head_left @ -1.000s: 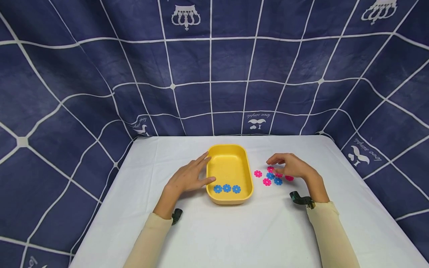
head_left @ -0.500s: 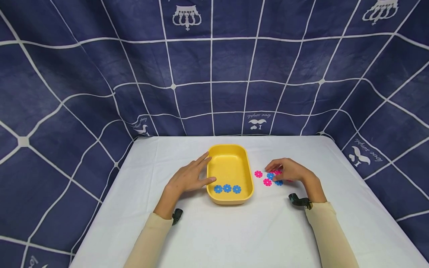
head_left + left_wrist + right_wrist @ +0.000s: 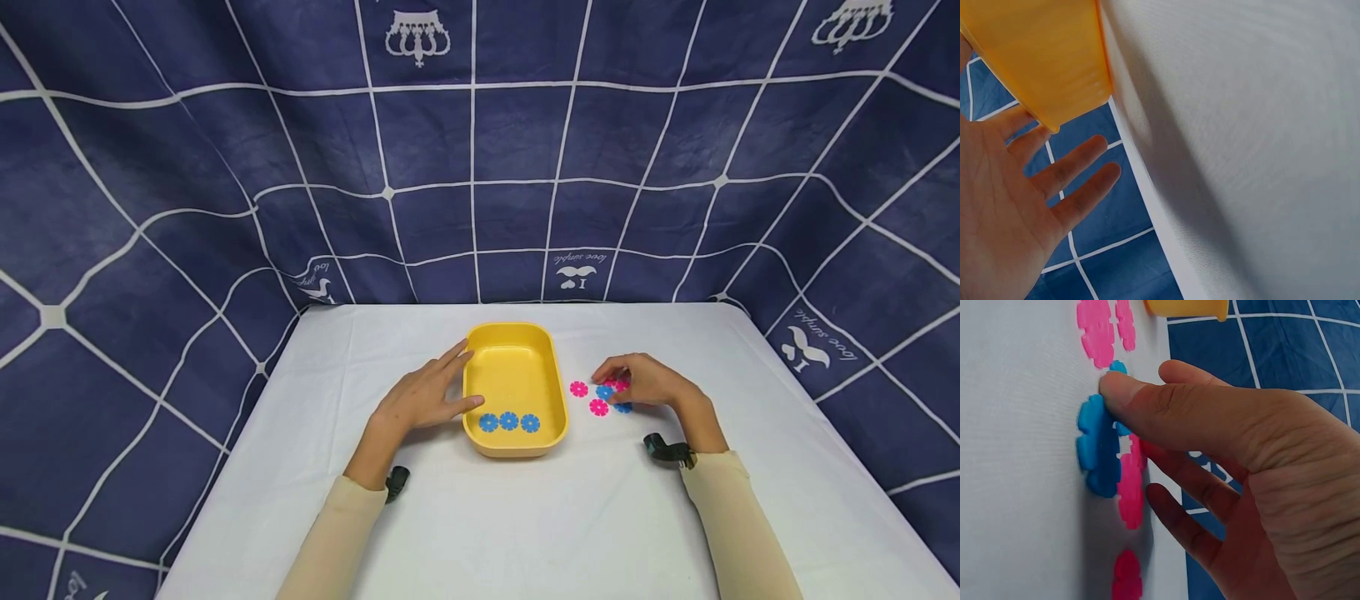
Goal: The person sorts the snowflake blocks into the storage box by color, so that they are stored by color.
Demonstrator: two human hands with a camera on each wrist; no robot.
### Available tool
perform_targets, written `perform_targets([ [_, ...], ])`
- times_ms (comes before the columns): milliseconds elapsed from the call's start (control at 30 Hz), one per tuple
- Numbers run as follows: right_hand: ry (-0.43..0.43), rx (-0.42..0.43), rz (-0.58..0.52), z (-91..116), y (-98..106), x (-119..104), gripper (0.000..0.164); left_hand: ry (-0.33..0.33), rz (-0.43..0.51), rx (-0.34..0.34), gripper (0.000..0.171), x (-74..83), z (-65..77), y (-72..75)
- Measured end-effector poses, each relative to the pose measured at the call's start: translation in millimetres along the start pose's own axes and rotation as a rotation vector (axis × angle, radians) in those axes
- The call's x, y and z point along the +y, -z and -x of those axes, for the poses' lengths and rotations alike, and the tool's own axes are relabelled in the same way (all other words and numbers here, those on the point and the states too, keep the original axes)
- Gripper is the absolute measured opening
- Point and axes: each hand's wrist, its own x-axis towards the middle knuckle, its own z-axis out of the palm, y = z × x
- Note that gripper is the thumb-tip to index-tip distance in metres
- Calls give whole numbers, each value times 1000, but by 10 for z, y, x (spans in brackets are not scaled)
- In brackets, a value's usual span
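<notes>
In the head view, my left hand (image 3: pixel 423 396) touches the left rim of a yellow plastic tray (image 3: pixel 558 400) with spread fingers. In the left wrist view its fingers reach along the outside of the tray wall (image 3: pixel 1054 56). Three blue notched discs (image 3: pixel 508 422) lie in a row at the tray's near end. My right hand (image 3: pixel 651 382) is over loose discs right of the tray. Its thumb and a finger pinch a blue interlocking disc (image 3: pixel 604 391) at opposite edges; the thumb hides part of it in the right wrist view. Another blue disc (image 3: pixel 1100 447) lies by the thumb.
Pink notched discs lie around the right hand, among them one pink disc (image 3: pixel 578 389) near the tray and another pink disc (image 3: pixel 598 407) nearer me. A white cloth covers the table (image 3: pixel 525 525). A navy checked curtain (image 3: pixel 517 217) stands behind and at both sides.
My right hand has come down and slightly nearer me onto the discs, its thumb and finger closing about the blue disc. The left hand and the tray stay put.
</notes>
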Motion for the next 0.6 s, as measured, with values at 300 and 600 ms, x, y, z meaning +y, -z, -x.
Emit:
perform_targets([
  [300,-16,40,-11,-31,-34,-17,31,-7,0,1,97,2,-8,13],
  [600,-26,78,-20,-18,-23,-22,32,-4,1,-4,96,-3,-10,1],
])
